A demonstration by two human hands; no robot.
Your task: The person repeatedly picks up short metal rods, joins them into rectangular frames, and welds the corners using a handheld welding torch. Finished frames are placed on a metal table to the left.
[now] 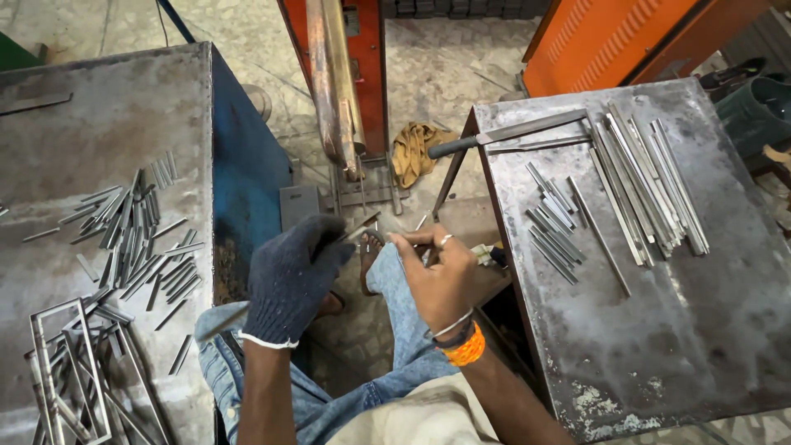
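Our gloved left hand [290,280] and bare right hand [437,276] sit close together over our lap, each pinched on an end of a short metal strip [368,230]. It spans the gap between them, its long axis running left to right and tilting slightly up toward the left. The strip is thin and partly hidden, so we may be holding two pieces. To the left lie cut strips [136,239] on a desk [99,124]; longer bars [643,177] lie right.

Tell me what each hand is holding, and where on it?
A short metal strip spans both hands: gloved left hand grips one end, bare right hand pinches the other.
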